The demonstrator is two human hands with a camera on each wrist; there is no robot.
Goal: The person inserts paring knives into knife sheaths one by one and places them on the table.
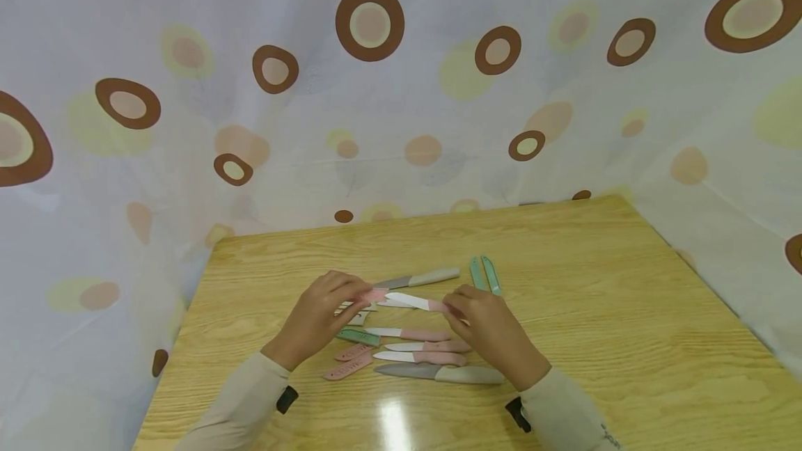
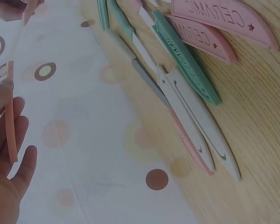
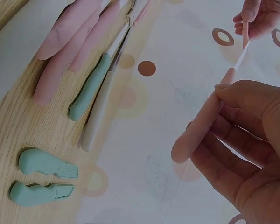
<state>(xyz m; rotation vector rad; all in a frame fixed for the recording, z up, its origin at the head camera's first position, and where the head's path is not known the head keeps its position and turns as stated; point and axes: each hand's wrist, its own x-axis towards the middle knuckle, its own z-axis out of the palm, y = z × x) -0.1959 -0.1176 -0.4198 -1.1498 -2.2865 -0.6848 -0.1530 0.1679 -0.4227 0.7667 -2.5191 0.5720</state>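
Observation:
My left hand (image 1: pixel 326 308) pinches a slim pink knife sheath (image 2: pixel 10 116) between thumb and fingers. A ceramic knife with a white blade (image 1: pixel 410 301) and pink handle (image 3: pixel 203 119) is held in my right hand (image 1: pixel 491 326), thumb on top of the handle. The blade points left, its tip at the sheath's end; whether it has entered cannot be told. Below the hands lie several pink-handled knives (image 1: pixel 432 346) and a large knife with a grey blade and pale handle (image 1: pixel 466 374).
Pink sheaths marked CERAMIC (image 2: pixel 224 18), a green sheath (image 2: pixel 186 58) and white sheaths (image 2: pixel 200 121) lie at the left. Behind the hands are a pale-handled knife (image 1: pixel 435 275) and a green-handled knife (image 3: pixel 89 88). Two green grip-shaped pieces (image 3: pixel 44 163) lie farther right. Patterned curtain (image 1: pixel 401 110) surrounds the table.

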